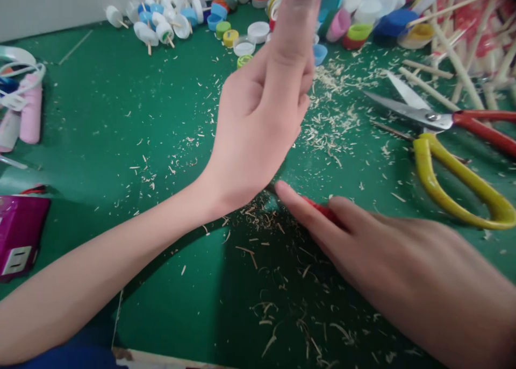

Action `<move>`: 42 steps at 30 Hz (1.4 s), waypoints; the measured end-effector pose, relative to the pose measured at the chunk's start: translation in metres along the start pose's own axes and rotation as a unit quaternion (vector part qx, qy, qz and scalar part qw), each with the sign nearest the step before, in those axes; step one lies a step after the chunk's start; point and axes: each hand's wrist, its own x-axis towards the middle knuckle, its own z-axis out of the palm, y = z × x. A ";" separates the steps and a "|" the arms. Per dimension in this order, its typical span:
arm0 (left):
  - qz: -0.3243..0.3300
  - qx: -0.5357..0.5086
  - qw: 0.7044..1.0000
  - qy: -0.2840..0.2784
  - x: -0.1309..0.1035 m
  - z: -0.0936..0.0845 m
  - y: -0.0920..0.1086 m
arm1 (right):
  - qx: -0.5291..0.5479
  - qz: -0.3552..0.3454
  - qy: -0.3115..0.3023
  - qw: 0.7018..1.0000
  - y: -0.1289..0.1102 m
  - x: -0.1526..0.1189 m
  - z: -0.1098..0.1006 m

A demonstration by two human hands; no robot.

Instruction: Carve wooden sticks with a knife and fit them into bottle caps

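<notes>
My left hand [258, 111] is over the middle of the green table, with its thumb pointing up towards the camera and the other fingers curled. Whatever those fingers may hold is hidden behind the hand. From the lower right comes my right hand [374, 250], closed around a red-handled knife [322, 210]. Its index finger stretches along the tool, and only a short dark bit of blade shows by the heel of the left hand. Pale wood shavings [262, 218] lie under and around both hands.
Scissors with yellow and red handles [433, 116] lie open at right. Wooden sticks [459, 62] are behind them. Bottle caps [358, 33] line the back, with caps on sticks [163, 22] further left. A purple box [24, 234] and pink tool [30, 111] stand at left.
</notes>
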 end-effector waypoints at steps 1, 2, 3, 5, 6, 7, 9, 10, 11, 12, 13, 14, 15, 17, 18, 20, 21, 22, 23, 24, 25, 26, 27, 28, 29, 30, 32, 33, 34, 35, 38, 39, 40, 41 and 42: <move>-0.007 -0.003 1.000 0.013 0.000 -0.001 -0.001 | 0.005 0.003 -0.002 1.000 -0.001 -0.002 0.000; -0.012 -0.007 1.000 0.026 0.001 -0.001 -0.001 | 0.010 0.001 -0.004 1.000 -0.001 -0.003 0.001; -0.019 -0.011 0.999 0.032 0.002 -0.001 -0.003 | 0.013 0.000 -0.006 1.000 -0.001 -0.004 0.001; -0.015 -0.028 0.999 0.036 0.004 -0.001 -0.005 | 0.018 -0.009 -0.006 1.000 0.001 -0.005 0.002; -0.013 -0.035 0.999 0.026 0.005 0.000 -0.007 | 0.020 -0.015 -0.005 1.000 0.003 -0.004 0.002; -0.009 -0.043 0.999 0.020 0.005 0.000 -0.007 | 0.020 -0.021 0.000 1.000 0.005 -0.004 0.002; -0.014 -0.062 0.998 0.013 0.006 0.000 -0.008 | 0.027 -0.033 0.000 0.999 0.010 -0.002 0.001; -0.021 -0.070 0.997 0.012 0.007 0.000 -0.008 | 0.028 -0.036 -0.001 0.999 0.012 -0.001 0.000; -0.032 -0.077 0.997 0.011 0.007 0.000 -0.008 | 0.026 -0.034 -0.001 0.999 0.014 0.000 -0.001; -0.038 -0.084 0.996 0.016 0.007 0.000 -0.008 | 0.022 -0.029 0.001 0.999 0.016 0.001 -0.002; -0.044 -0.091 0.995 0.019 0.007 0.000 -0.008 | 0.015 -0.024 0.005 1.000 0.017 0.002 -0.002; -0.049 -0.099 0.994 0.019 0.007 0.000 -0.007 | 0.006 -0.020 0.011 1.000 0.017 0.003 -0.003; -0.048 -0.107 0.993 0.020 0.007 0.000 -0.007 | -0.004 -0.017 0.014 1.000 0.017 0.003 -0.004; -0.061 -0.108 0.992 0.009 0.007 0.001 -0.005 | -0.027 -0.014 0.008 0.999 0.015 0.003 -0.005; -0.069 -0.105 0.992 0.000 0.007 0.001 -0.005 | -0.040 -0.010 0.001 0.999 0.014 0.003 -0.005; -0.083 -0.096 0.992 -0.012 0.007 0.002 -0.003 | -0.059 -0.004 -0.008 0.998 0.011 0.002 -0.005; -0.086 -0.093 0.992 -0.015 0.007 0.002 -0.003 | -0.063 -0.002 -0.007 0.998 0.010 0.002 -0.006; -0.087 -0.092 0.992 -0.017 0.007 0.002 -0.002 | -0.063 0.000 -0.003 0.998 0.009 0.002 -0.006; -0.082 -0.093 0.992 -0.014 0.007 0.002 -0.002 | -0.061 -0.001 0.000 0.998 0.008 0.001 -0.006; -0.088 -0.091 0.992 -0.014 0.006 0.002 -0.002 | -0.059 -0.004 0.000 0.998 0.008 0.001 -0.006; -0.090 -0.093 0.992 -0.012 0.006 0.002 -0.002 | -0.057 -0.007 -0.004 0.998 0.008 0.001 -0.006; -0.094 -0.096 0.991 -0.011 0.006 0.001 -0.002 | -0.055 -0.009 -0.008 0.998 0.007 0.002 -0.006; -0.101 -0.101 0.990 -0.008 0.007 0.001 -0.001 | -0.052 -0.011 -0.012 0.999 0.007 0.003 -0.006; -0.114 -0.107 0.988 -0.003 0.007 -0.001 -0.001 | -0.048 -0.010 -0.015 0.999 0.006 0.004 -0.007; -0.128 -0.114 0.985 0.005 0.009 -0.002 -0.001 | -0.045 -0.007 -0.012 0.999 0.005 0.006 -0.008; -0.146 -0.122 0.982 0.014 0.010 -0.004 -0.002 | -0.042 -0.004 -0.007 0.999 0.004 0.008 -0.009; -0.178 -0.140 0.973 0.036 0.016 -0.007 -0.003 | -0.040 -0.009 -0.002 0.999 0.003 0.013 -0.012; -0.188 -0.150 0.970 0.044 0.020 -0.009 -0.004 | -0.042 -0.013 -0.001 0.999 0.003 0.015 -0.013; -0.195 -0.160 0.967 0.048 0.024 -0.010 -0.004 | -0.043 -0.017 -0.003 0.999 0.002 0.017 -0.015; -0.199 -0.169 0.964 0.050 0.028 -0.010 -0.005 | -0.043 -0.020 -0.004 0.999 0.002 0.018 -0.017; -0.201 -0.188 0.960 0.049 0.037 -0.009 -0.006 | -0.043 -0.017 -0.001 0.999 0.000 0.017 -0.020; -0.200 -0.192 0.960 0.047 0.040 -0.007 -0.005 | -0.044 -0.009 0.000 0.999 -0.001 0.016 -0.020; -0.198 -0.195 0.960 0.046 0.041 -0.006 -0.004 | -0.041 -0.006 0.000 0.999 -0.002 0.014 -0.020; -0.196 -0.198 0.960 0.044 0.042 -0.006 -0.002 | -0.037 -0.003 0.000 0.999 -0.004 0.013 -0.019; -0.194 -0.200 0.960 0.043 0.042 -0.005 -0.001 | -0.031 -0.001 -0.001 1.000 -0.005 0.011 -0.019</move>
